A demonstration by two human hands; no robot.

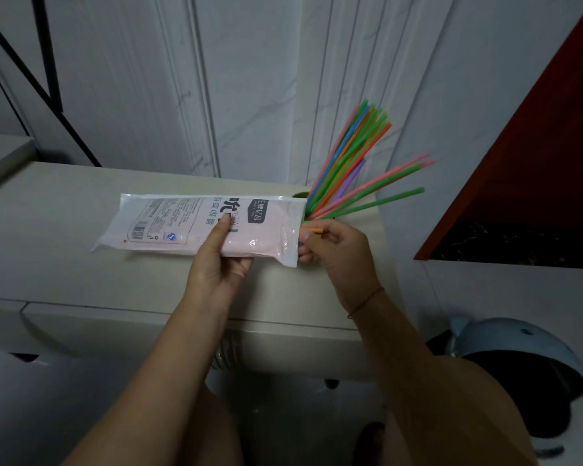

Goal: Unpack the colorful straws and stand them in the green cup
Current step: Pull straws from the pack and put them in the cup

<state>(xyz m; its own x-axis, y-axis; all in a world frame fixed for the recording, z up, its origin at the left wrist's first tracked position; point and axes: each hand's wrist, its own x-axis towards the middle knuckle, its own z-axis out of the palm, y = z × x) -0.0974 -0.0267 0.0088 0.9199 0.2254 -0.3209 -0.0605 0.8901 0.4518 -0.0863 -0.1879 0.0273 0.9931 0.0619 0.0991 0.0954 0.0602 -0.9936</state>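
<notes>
The left hand [221, 264] is gripping the plastic straw bag [202, 225], thumb on top. The right hand [334, 250] is pinching an orange straw [313, 231] at the bag's mouth. Many straws [350, 163] are leaning in the green cup [299, 195].

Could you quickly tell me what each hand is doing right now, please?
Left hand: grips the straw bag.
Right hand: pinches an orange straw.

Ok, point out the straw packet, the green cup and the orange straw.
straw packet [169, 227]: head view, printed front.
green cup [298, 195]: head view, visible rim.
orange straw [317, 230]: head view, exposed end.
</notes>
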